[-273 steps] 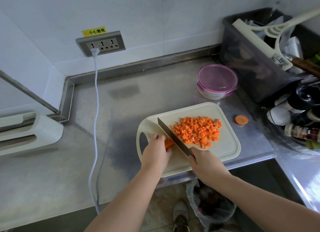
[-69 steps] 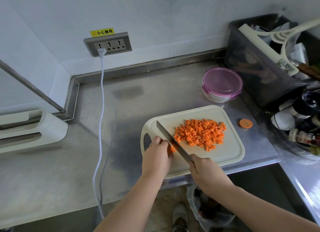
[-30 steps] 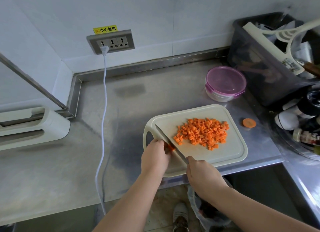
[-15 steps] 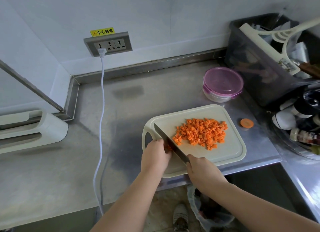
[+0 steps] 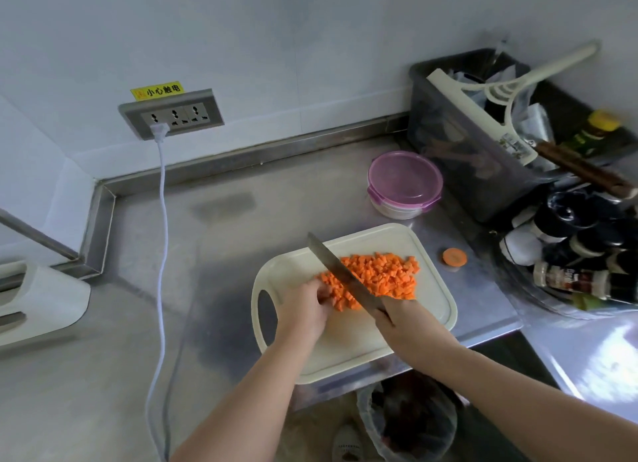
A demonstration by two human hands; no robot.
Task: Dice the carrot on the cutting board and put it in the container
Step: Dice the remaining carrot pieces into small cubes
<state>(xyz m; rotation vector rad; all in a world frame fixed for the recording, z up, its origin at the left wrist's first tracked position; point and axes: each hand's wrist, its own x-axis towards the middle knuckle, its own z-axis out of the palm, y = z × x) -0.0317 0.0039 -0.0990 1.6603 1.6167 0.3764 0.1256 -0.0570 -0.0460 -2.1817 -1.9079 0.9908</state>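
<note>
Carrot dice (image 5: 383, 277) are heaped on the board (image 5: 348, 344), right against my hands. My right grip (image 5: 405, 320) is clenched round the handle of the knife (image 5: 340, 271). Its blade slants away to the far left and appears lifted over the left part of the heap. My left grip (image 5: 303, 309) is low over the board, its fingers (image 5: 322, 294) curled against the heap's near-left edge. I cannot tell whether they pinch a last uncut piece, because the hand hides it.

From there the heap spreads to the right, its long axis running across the board, so it lies between my two hands and just beyond them. The container (image 5: 393, 211) stands on the surface (image 5: 241, 240) past the board's far right corner, apart from it, with its pink lid (image 5: 405, 176) on. It is nearer my right grip than my left, but the right is taken up with the knife. I judge the dicing nearly done. The coming move turns on freeing a hand for that lid, then carrying the dice far and right. A round carrot end (image 5: 454, 257) lies on the surface just off the board's right edge.
</note>
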